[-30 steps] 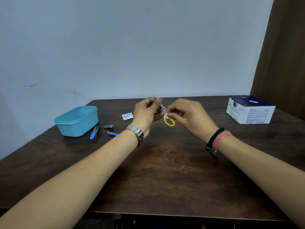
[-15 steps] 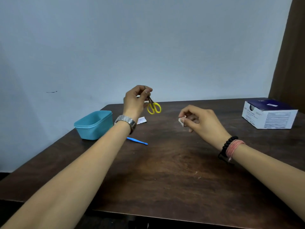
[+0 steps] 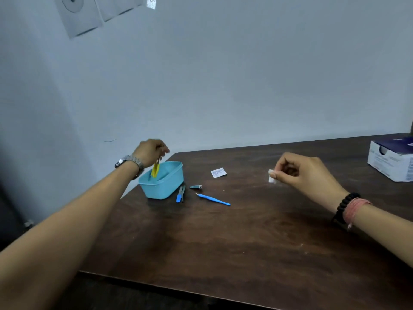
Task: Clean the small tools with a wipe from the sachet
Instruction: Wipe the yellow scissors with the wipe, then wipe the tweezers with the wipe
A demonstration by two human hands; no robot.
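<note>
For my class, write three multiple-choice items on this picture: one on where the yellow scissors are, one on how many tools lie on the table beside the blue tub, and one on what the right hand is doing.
1. Where are the yellow scissors?
A. Flat on the table
B. Hanging from the left hand over the blue tub
C. On the white box

2. How many tools lie on the table beside the tub?
A. One
B. Three
C. Six

3. What is the right hand doing?
A. Pinching a small white wipe
B. Lying flat and empty on the table
C. Gripping the tub

Answers: B, since the scissors dangle from the left hand's fingers above the open tub; B, since a blue-handled tool, a small metal tool and a thin blue pick lie there; A, since the wipe sits between thumb and fingertips, raised off the table.
</note>
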